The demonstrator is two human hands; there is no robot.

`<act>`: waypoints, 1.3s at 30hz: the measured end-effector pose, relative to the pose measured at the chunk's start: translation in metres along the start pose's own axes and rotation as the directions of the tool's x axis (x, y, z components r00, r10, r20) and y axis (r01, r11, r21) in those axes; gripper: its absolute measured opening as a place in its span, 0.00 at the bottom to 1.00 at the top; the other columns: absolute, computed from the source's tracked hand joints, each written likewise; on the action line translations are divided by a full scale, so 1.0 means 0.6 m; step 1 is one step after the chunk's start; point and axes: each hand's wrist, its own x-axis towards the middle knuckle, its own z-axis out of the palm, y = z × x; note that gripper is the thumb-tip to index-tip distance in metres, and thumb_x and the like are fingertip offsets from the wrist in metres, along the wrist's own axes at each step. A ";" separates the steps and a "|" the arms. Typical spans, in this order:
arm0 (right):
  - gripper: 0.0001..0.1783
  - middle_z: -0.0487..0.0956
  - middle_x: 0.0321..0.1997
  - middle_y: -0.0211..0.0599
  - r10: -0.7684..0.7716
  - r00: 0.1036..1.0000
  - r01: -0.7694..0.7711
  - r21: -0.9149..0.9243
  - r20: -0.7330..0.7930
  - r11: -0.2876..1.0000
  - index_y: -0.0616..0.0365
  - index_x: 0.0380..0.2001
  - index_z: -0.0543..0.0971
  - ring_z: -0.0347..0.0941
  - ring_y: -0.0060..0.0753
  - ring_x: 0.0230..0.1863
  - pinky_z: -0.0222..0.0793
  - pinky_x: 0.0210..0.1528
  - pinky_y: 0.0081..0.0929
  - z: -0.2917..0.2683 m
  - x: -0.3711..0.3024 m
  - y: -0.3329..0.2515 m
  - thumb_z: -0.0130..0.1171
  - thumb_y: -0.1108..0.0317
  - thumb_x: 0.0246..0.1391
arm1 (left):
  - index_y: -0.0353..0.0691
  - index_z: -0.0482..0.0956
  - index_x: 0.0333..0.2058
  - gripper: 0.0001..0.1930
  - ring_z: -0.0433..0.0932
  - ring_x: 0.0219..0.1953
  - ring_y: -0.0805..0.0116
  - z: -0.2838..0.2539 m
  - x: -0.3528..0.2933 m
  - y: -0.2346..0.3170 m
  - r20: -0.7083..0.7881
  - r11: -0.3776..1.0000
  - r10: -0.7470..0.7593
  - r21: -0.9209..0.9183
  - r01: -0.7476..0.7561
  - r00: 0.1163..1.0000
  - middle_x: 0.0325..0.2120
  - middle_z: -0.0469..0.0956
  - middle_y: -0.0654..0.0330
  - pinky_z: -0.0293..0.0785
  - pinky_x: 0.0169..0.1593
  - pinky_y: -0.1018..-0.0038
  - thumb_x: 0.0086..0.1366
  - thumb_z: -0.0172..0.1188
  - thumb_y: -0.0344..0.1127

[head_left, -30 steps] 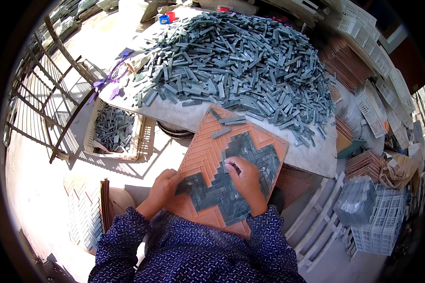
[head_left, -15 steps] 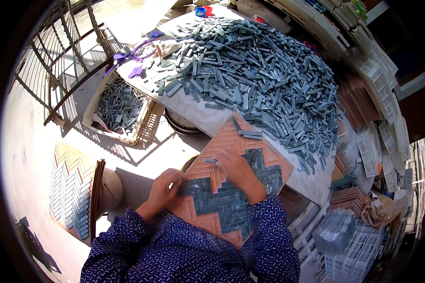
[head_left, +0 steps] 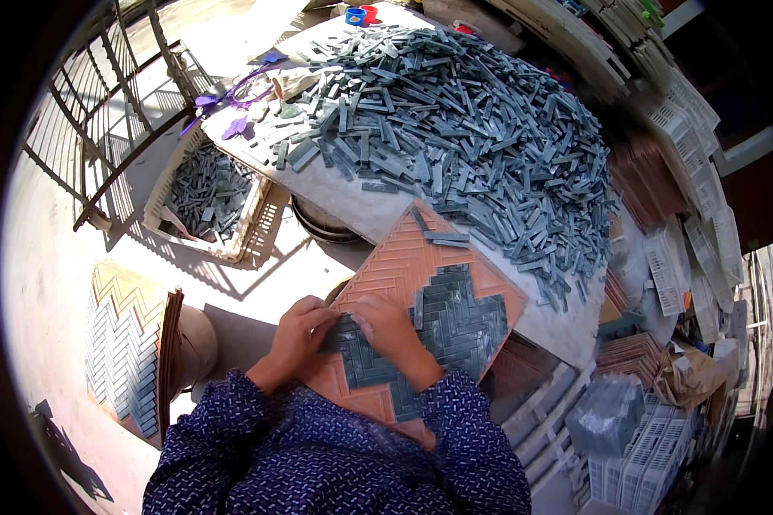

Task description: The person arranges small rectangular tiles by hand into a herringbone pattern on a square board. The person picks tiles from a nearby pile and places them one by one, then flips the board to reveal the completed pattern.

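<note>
An orange tray (head_left: 378, 273) with herringbone grooves lies tilted in front of me, partly on the table's edge. Dark grey-green stone strips (head_left: 459, 313) fill a stepped band across it. My left hand (head_left: 299, 336) is closed at the tray's left edge, thumb and forefinger pinched; what they grip is hidden. Right beside it, my right hand (head_left: 388, 330) bends down over the band's left end, fingertips pressed together on a stone strip that is mostly hidden. Two loose strips (head_left: 445, 238) rest at the tray's far corner.
A big heap of stone strips (head_left: 455, 129) covers the table (head_left: 352, 202). To the left stand a crate of strips (head_left: 159, 206) and a filled tray (head_left: 124, 343) leaning by a bucket (head_left: 199, 339). Stacked white crates (head_left: 640, 468) and orange trays (head_left: 631, 365) crowd the right.
My right hand has moved left and nearer, from the tray's middle to beside my left hand, carrying a stone strip. My left hand has shifted only slightly.
</note>
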 end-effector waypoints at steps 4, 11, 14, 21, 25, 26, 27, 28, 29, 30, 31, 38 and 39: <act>0.10 0.78 0.34 0.45 0.053 0.996 -0.049 0.052 -0.072 0.997 0.62 0.37 0.78 0.74 0.50 0.38 0.70 0.41 0.38 -0.037 0.012 0.020 0.59 0.73 0.48 | 0.37 0.79 0.32 0.05 0.75 0.33 0.56 -0.008 0.009 0.007 0.062 1.000 -0.001 0.032 -0.001 0.998 0.28 0.74 0.55 0.72 0.37 0.67 0.55 0.60 0.26; 0.16 0.74 0.44 0.47 0.153 0.904 -0.295 -0.325 -0.399 0.898 0.60 0.42 0.78 0.72 0.49 0.46 0.68 0.48 0.34 -0.163 0.060 0.127 0.61 0.75 0.46 | 0.37 0.79 0.32 0.08 0.74 0.33 0.56 0.003 0.008 -0.004 0.049 0.997 -0.042 -0.065 0.045 0.998 0.28 0.73 0.55 0.72 0.37 0.67 0.51 0.62 0.25; 0.16 0.75 0.40 0.45 0.177 0.928 -0.278 -0.290 -0.329 0.916 0.59 0.40 0.78 0.71 0.50 0.45 0.68 0.46 0.35 -0.170 0.068 0.141 0.62 0.76 0.44 | 0.38 0.79 0.33 0.09 0.74 0.33 0.57 0.018 0.009 -0.003 0.033 0.980 -0.154 -0.121 0.156 0.988 0.29 0.72 0.56 0.71 0.37 0.68 0.50 0.62 0.25; 0.08 0.76 0.36 0.46 0.095 0.983 -0.135 -0.265 -0.157 0.955 0.62 0.34 0.75 0.70 0.51 0.41 0.66 0.43 0.38 -0.124 0.055 0.058 0.57 0.72 0.50 | 0.39 0.79 0.33 0.09 0.72 0.36 0.56 0.011 0.010 0.009 0.070 0.988 -0.153 -0.024 0.155 0.986 0.30 0.72 0.56 0.70 0.40 0.67 0.50 0.62 0.26; 0.07 0.76 0.36 0.45 -0.100 0.995 0.097 -0.150 -0.009 0.984 0.61 0.34 0.75 0.70 0.51 0.42 0.66 0.43 0.40 -0.065 0.037 0.034 0.55 0.71 0.51 | 0.39 0.79 0.33 0.09 0.72 0.37 0.55 0.009 0.008 0.012 0.046 0.995 -0.088 0.042 0.086 0.995 0.31 0.73 0.56 0.70 0.41 0.66 0.50 0.61 0.26; 0.06 0.76 0.36 0.44 -0.089 0.996 0.089 -0.117 0.002 0.989 0.60 0.33 0.75 0.70 0.51 0.42 0.66 0.43 0.40 -0.056 0.033 0.029 0.56 0.72 0.50 | 0.39 0.79 0.33 0.10 0.72 0.37 0.55 0.008 0.007 0.012 0.038 0.995 -0.099 0.019 0.098 0.994 0.31 0.73 0.56 0.70 0.41 0.66 0.50 0.62 0.26; 0.05 0.76 0.35 0.44 -0.079 0.997 0.080 -0.084 0.014 0.993 0.60 0.31 0.75 0.69 0.51 0.42 0.66 0.42 0.41 -0.052 0.031 0.026 0.57 0.72 0.49 | 0.39 0.79 0.34 0.10 0.72 0.38 0.55 0.007 0.005 0.011 0.030 0.994 -0.110 -0.004 0.110 0.994 0.32 0.73 0.56 0.70 0.41 0.66 0.50 0.62 0.26; 0.05 0.76 0.35 0.44 -0.004 0.998 0.007 -0.048 0.064 0.999 0.59 0.31 0.75 0.70 0.50 0.42 0.66 0.42 0.41 -0.053 0.032 0.027 0.56 0.71 0.50 | 0.39 0.79 0.34 0.10 0.72 0.38 0.56 0.005 0.003 0.011 0.023 0.992 -0.121 -0.027 0.122 0.992 0.32 0.73 0.56 0.70 0.42 0.66 0.50 0.62 0.26; 0.05 0.76 0.34 0.44 0.069 0.991 -0.068 -0.015 0.119 0.998 0.59 0.31 0.75 0.70 0.50 0.42 0.67 0.42 0.42 -0.054 0.034 0.029 0.55 0.71 0.50 | 0.39 0.78 0.35 0.11 0.72 0.38 0.56 0.005 0.003 0.012 0.008 0.995 -0.098 -0.013 0.099 0.995 0.32 0.73 0.56 0.70 0.42 0.66 0.50 0.63 0.27; 0.05 0.76 0.34 0.44 0.140 0.975 -0.145 0.014 0.175 0.989 0.59 0.30 0.75 0.70 0.50 0.42 0.67 0.42 0.42 -0.054 0.035 0.031 0.54 0.70 0.51 | 0.40 0.78 0.35 0.11 0.72 0.39 0.56 0.007 0.003 0.014 -0.007 0.997 -0.075 0.002 0.075 0.997 0.33 0.73 0.57 0.70 0.42 0.65 0.50 0.63 0.28; 0.06 0.76 0.33 0.45 0.121 0.974 -0.123 0.000 0.190 0.992 0.59 0.30 0.75 0.70 0.49 0.42 0.67 0.41 0.42 -0.052 0.035 0.035 0.54 0.69 0.51 | 0.40 0.78 0.36 0.12 0.72 0.39 0.56 0.009 0.004 0.016 -0.020 0.998 -0.052 0.017 0.052 0.998 0.33 0.74 0.57 0.70 0.42 0.65 0.50 0.63 0.29; 0.06 0.75 0.35 0.43 -0.109 0.992 0.119 -0.182 0.065 0.976 0.59 0.32 0.76 0.71 0.47 0.41 0.68 0.41 0.41 -0.039 0.021 0.030 0.54 0.69 0.51 | 0.40 0.78 0.32 0.11 0.71 0.37 0.56 0.031 0.021 0.024 -0.013 0.985 -0.049 0.165 0.050 0.999 0.31 0.74 0.58 0.70 0.41 0.65 0.47 0.66 0.29; 0.07 0.74 0.36 0.42 -0.149 0.989 0.146 -0.188 -0.005 0.971 0.59 0.33 0.76 0.71 0.47 0.41 0.69 0.41 0.40 -0.037 0.016 0.025 0.54 0.70 0.51 | 0.41 0.78 0.32 0.11 0.71 0.37 0.56 0.030 0.019 0.023 -0.010 0.984 -0.046 0.171 0.047 0.999 0.31 0.74 0.59 0.70 0.42 0.65 0.47 0.66 0.29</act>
